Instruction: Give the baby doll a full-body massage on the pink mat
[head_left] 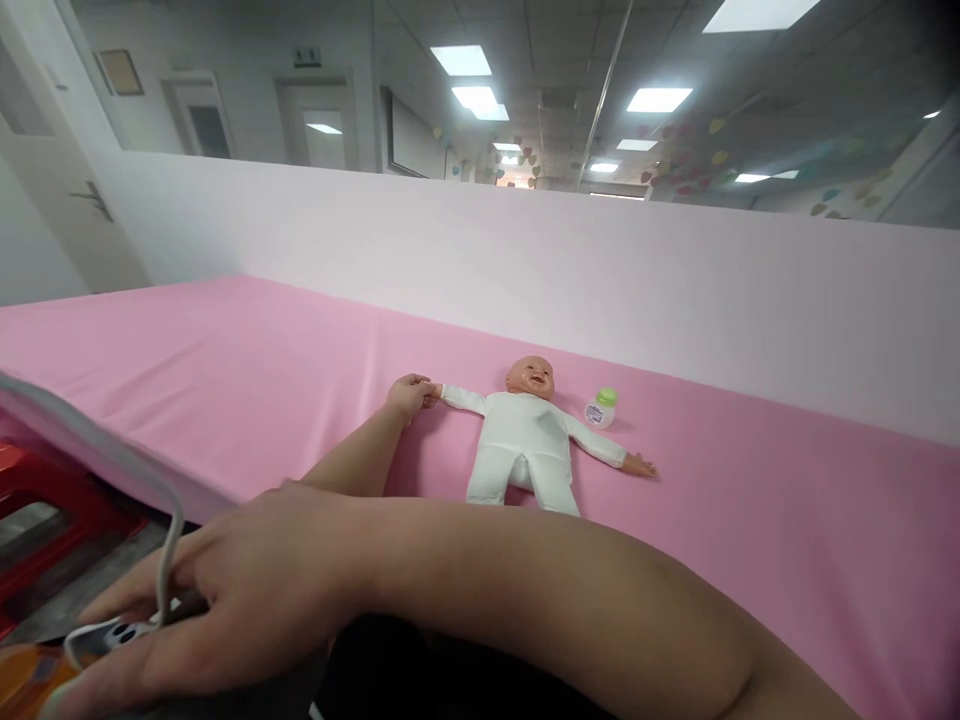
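A baby doll (525, 435) in a white cloth body lies on its back on the pink cover, arms spread out. My left hand (411, 396) is closed around the doll's small hand at the left, with that arm stretched sideways. My right arm crosses in front of my left forearm and covers the doll's lower legs. At the lower left, my right hand (225, 595) has its thumb and fingers apart, over a grey-white cable (171, 540) and an orange object (30, 680) that I cannot make out. A small clear bottle (601, 411) with a green cap stands beside the doll's head.
The pink-covered surface (750, 520) runs along a low white wall (525, 260) with a reflecting pane above it. A red plastic stool (45, 530) stands at the left below the surface's edge. A door with a handle (94, 200) is at the far left.
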